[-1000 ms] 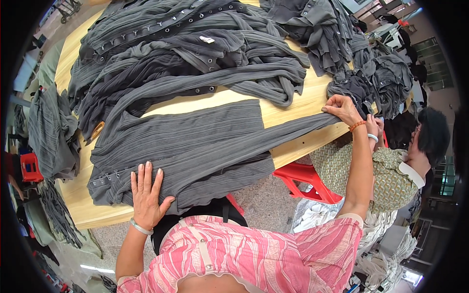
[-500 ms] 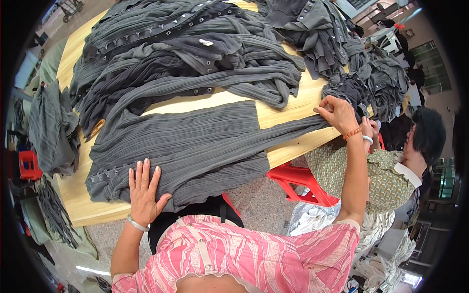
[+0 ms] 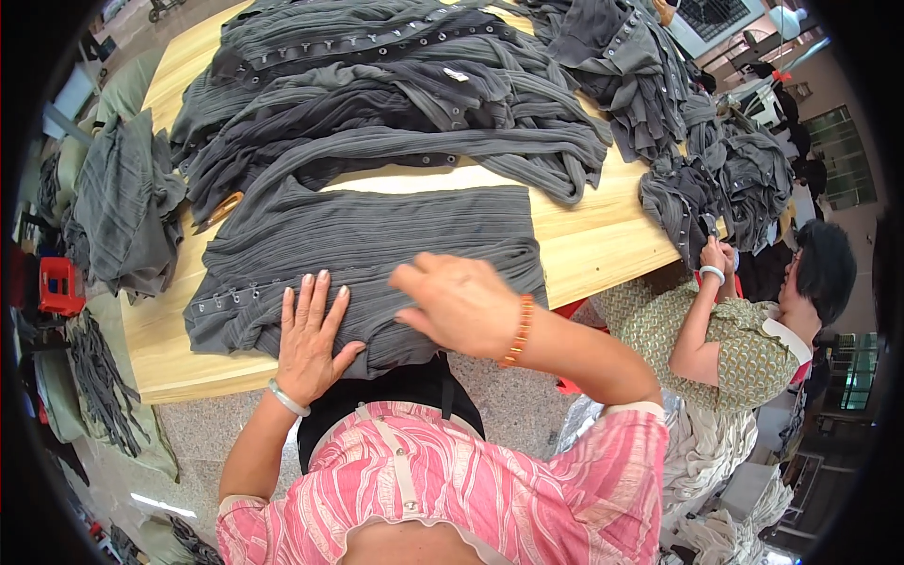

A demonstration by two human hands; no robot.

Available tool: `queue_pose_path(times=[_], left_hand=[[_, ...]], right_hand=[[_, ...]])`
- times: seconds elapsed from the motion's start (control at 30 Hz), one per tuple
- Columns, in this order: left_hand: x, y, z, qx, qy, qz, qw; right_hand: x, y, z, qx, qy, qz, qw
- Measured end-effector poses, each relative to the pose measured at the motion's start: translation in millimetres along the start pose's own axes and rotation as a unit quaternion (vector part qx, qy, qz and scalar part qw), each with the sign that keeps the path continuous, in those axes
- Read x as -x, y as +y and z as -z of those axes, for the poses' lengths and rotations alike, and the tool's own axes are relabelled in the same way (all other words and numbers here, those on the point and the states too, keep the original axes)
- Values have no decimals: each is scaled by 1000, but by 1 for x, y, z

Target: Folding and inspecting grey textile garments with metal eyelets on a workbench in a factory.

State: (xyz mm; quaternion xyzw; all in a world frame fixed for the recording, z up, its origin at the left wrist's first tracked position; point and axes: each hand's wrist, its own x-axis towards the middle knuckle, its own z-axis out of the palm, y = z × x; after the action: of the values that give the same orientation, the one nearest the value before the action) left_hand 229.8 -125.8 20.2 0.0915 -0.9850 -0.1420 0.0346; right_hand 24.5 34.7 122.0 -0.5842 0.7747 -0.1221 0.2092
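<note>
While my left hand [image 3: 309, 355] lies flat on the grey top [image 3: 377, 224], fingers spread, gripping nothing, my right hand [image 3: 461, 303] is half-curled over it, blurred; from here I can't tell if it pinches anything. Top lies beneath both on the table [image 3: 617, 226], pile [image 3: 377, 105] just beyond.

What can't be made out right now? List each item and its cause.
All in the head view:
Right hand: blurred, so whether it touches the grey garment is unclear.
Cloth under the left hand: covered by that hand.
Garment pile: far side cut off by the top edge.
White tag: too small to read.
</note>
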Motion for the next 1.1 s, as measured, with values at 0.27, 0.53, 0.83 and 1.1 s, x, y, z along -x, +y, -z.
queue_pose_path(times=[0.27, 0.53, 0.83, 1.1], left_hand=[[9, -12, 4, 47, 3, -12, 999], [-10, -53, 40, 75, 184, 45, 979], [-60, -164, 45, 0, 198, 106, 974], [-76, -161, 49, -28, 193, 121, 973]], right_hand=[[-13, 32, -45, 7, 285, 41, 957], [-5, 112, -34, 103, 362, -25, 926], [-6, 301, 55, 98, 293, -255, 916], [13, 316, 67, -1, 291, -274, 917]])
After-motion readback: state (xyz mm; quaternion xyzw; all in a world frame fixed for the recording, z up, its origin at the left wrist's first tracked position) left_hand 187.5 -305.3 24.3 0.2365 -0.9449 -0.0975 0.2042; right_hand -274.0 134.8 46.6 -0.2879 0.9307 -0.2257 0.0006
